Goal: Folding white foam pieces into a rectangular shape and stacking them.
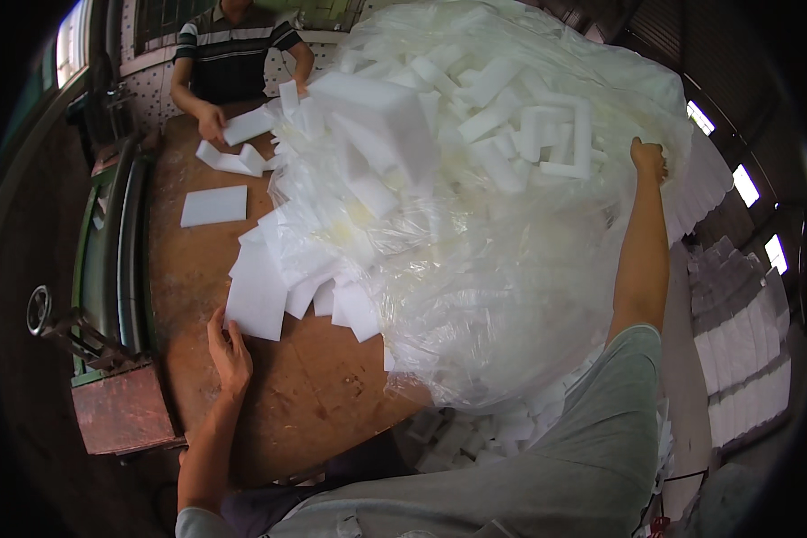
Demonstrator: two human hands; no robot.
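Observation:
A big clear plastic bag (511, 287) full of white foam pieces spreads over the right side of the brown table. With my arm stretched out, my right hand (648, 161) is closed on the bag's far right side. My left hand (230, 354) is open above the table, its fingers apart, right by the lower left corner of a flat white foam sheet (258, 291). Whether the fingertips touch that sheet I cannot tell. More foam sheets (354, 309) lie fanned out at the bag's mouth. Square foam frames (581, 134) sit on top of the heap.
Across the brown table (305, 386) a co-worker in a striped shirt (233, 49) has a hand at a foam piece (247, 125). A single foam rectangle (213, 206) lies at the left. A roller machine (121, 260) with a handwheel (39, 310) borders the table. Foam stacks (740, 341) stand right.

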